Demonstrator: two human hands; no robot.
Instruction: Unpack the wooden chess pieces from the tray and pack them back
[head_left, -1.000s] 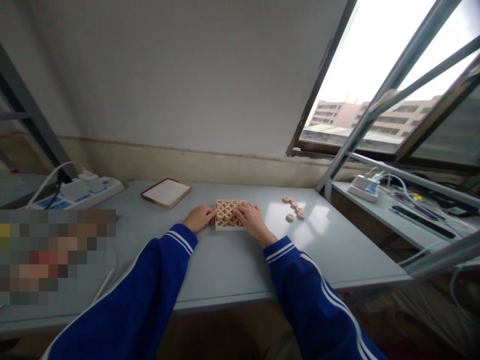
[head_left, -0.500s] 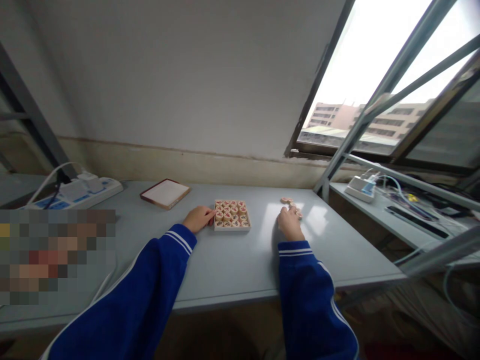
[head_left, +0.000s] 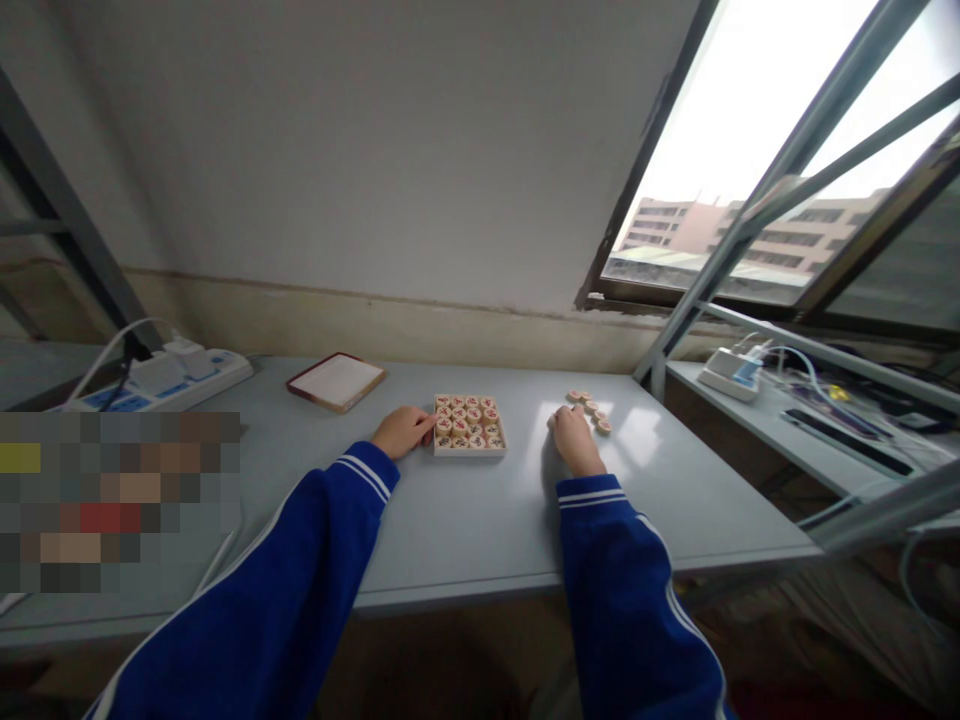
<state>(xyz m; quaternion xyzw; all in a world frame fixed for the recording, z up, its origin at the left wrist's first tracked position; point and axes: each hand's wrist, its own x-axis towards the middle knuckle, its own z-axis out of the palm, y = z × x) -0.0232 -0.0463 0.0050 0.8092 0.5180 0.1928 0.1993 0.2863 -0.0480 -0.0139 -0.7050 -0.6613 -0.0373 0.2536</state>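
A shallow pale box on the desk is filled with rows of round wooden Chinese chess pieces marked with red and dark characters. At its left side is my left hand, fingers bent and gripping the box's edge. My right hand is low over the desk, right of the box, with fingers pinched together on what looks like a Chinese chess piece, mostly hidden by the hand. Just beyond and right of it lie several loose Chinese chess pieces in a slanting line.
A flat lid with a dark red rim lies back left. Beyond it stands a power strip with plugs and cables; the area below it is blurred out. A metal bed-frame post rises at the right corner, with another cluttered desk past it.
My right hand has drawn slightly left of the loose pieces, so more of them show. My left hand stays at the box. The view has shifted a little.
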